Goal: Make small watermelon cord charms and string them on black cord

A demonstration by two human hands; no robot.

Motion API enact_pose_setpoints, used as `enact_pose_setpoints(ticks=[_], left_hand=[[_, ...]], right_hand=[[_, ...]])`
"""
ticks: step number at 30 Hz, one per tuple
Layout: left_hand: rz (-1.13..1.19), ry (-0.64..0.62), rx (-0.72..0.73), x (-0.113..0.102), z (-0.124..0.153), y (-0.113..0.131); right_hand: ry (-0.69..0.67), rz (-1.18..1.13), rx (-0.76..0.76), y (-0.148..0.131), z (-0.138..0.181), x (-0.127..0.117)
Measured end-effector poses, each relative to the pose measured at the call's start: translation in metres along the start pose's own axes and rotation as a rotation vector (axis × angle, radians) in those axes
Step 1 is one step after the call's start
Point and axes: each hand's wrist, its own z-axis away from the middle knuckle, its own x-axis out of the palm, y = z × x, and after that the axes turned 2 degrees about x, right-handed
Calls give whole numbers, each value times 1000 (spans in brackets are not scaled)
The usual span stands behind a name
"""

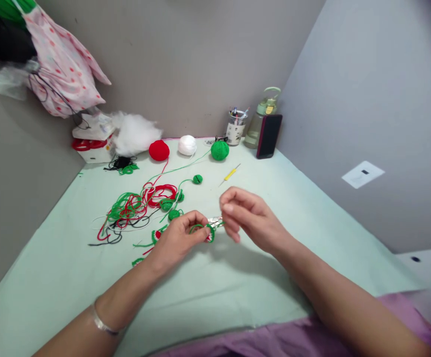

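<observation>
My left hand (187, 233) pinches a small crocheted piece (210, 234) with a green edge, a white band and a red middle. A loop of green yarn (196, 228) shows by its fingers. Just to the right and a little higher, my right hand (250, 215) is closed in a pinch; whatever lies between its fingertips is too small to make out. Between the hands is a shiny silvery thing (215, 221), partly covered. Another red, white and green crocheted piece (158, 235) lies behind my left wrist, and a third green-edged one (138, 262) peeks out beside the forearm.
Tangled yarn (129, 210) and small green crocheted balls (166, 204) lie left of centre. Red (159, 150), white (187, 145) and green yarn balls (219, 150) line the back. A yellow-handled crochet hook (230, 173), pen cup (236, 130), bottle (256, 126) and phone (269, 136) stand or lie rightward.
</observation>
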Motion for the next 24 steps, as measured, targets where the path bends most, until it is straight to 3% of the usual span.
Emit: enact_pose_setpoints(ticks=[4, 13, 16, 24], left_hand=[[84, -21, -6, -3, 0, 0], [303, -49, 63, -5, 0, 1], [321, -33, 66, -5, -1, 0], [341, -50, 53, -5, -1, 1]], right_hand=[[119, -54, -107, -10, 1, -12], [19, 805, -277, -13, 1, -24], [-31, 923, -294, -10, 2, -25], [-12, 1096, -360, -9, 1, -28]])
